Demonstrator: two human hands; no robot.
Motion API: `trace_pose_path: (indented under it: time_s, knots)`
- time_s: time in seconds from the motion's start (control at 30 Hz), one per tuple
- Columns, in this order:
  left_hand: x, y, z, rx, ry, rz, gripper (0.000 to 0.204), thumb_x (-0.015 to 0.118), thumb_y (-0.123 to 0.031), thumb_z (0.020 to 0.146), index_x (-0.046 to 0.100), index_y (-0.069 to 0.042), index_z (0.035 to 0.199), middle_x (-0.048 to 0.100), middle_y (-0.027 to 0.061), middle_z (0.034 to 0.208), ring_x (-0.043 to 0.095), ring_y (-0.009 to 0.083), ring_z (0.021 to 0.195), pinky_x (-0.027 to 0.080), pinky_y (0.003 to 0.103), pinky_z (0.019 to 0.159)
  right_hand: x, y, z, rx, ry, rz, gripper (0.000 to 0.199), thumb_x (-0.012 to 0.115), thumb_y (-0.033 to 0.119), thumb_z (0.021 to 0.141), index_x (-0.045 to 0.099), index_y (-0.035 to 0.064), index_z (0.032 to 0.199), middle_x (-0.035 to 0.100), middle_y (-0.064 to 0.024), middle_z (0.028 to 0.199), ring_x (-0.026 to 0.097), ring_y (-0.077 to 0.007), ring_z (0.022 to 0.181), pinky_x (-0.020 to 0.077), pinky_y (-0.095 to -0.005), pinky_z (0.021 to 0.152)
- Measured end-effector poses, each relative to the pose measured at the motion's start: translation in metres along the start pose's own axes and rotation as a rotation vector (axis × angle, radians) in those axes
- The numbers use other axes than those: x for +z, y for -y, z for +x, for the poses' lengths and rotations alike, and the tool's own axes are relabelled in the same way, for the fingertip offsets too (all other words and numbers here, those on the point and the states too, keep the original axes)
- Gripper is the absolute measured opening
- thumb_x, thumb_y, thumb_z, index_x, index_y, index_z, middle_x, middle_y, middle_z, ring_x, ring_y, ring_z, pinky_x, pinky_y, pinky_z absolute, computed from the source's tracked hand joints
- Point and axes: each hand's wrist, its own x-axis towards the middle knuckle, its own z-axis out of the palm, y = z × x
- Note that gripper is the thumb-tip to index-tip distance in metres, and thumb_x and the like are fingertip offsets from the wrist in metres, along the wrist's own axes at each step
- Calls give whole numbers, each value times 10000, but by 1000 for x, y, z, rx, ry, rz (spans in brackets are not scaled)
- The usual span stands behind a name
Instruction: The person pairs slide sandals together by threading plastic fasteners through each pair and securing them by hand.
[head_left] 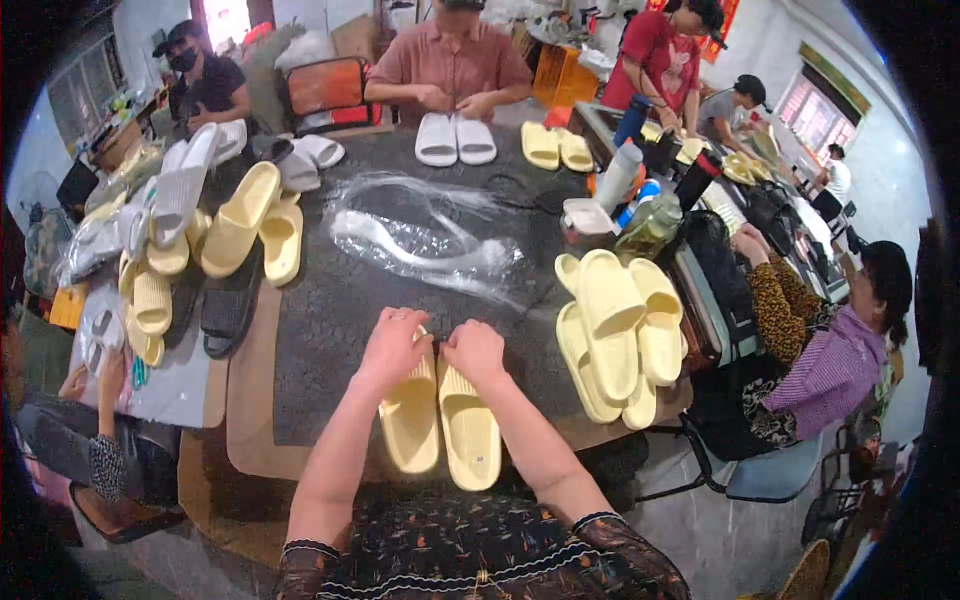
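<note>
In front of me on the dark table mat lies a pair of pale yellow slide slippers, side by side with heels toward me. My left hand is closed over the front of the left slipper, covering much of its strap. With fingers curled, my right hand grips the front of the right slipper. The fingertips of both hands are partly hidden. Just beyond my hands lies a bundle of clear plastic bags.
Stacked yellow slippers stand at right, near bottles and a clear container. Yellow, grey and black slippers crowd the left. Across the table, a person handles white slippers; another person sits at right.
</note>
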Motion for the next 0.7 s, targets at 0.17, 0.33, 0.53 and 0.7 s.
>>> trace_pose_path:
  time_s: [0.17,0.33,0.53,0.7]
  knots:
    - [41,31,17,-108,144,-12,226,639,-162,769,682,-48,960,658,155,896,551,355,927,444,415,829,-2,-10,6,15,-63,261,193,669,292,716,686,100,702,637,-100,780,639,-290,778,514,-404,702]
    - [52,37,12,-379,29,-527,190,652,-176,820,665,-27,938,669,84,787,604,158,646,488,306,669,11,-18,28,70,1,989,163,636,169,882,632,7,893,669,-39,783,613,-82,727,480,-236,647]
    - [45,24,8,-397,-20,-548,181,650,-164,834,651,-14,937,665,56,777,608,117,698,486,275,656,23,-23,22,38,47,1344,162,635,140,895,639,12,993,642,-10,875,585,-68,814,475,-218,730]
    - [44,20,4,-402,2,-545,173,655,-148,833,659,-10,937,669,43,775,601,91,705,482,268,648,16,-24,17,13,118,1439,144,643,116,884,643,5,976,641,7,888,574,-57,818,464,-207,743]
